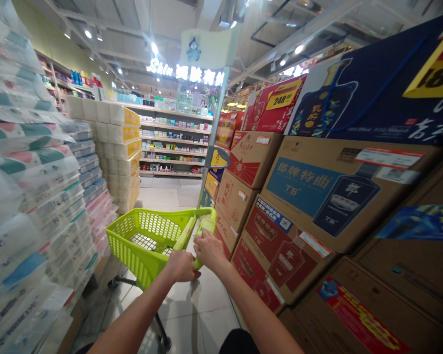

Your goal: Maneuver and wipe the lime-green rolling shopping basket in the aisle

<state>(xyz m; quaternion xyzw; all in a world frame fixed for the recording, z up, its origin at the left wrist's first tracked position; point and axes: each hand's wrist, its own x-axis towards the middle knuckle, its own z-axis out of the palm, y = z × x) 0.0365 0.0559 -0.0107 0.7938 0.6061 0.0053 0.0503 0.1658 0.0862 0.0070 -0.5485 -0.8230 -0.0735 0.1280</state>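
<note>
Pale tiles [212,300] pave the shop aisle beneath you. Your left hand [182,266] and right hand [209,250] curl closed around the handle [207,224] of a lime-green shopping cart [152,259], which sits at eleven o'clock. Wrapped tissue packs [47,169] stack at nine, liquor cartons [306,184] at three; stocked shelves [175,151] farther, at twelve.

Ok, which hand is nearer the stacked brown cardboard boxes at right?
Right. The right hand holds the bright green plastic shopping cart just left of the stacked brown cardboard boxes; the left hand holds it too, farther left.
</note>
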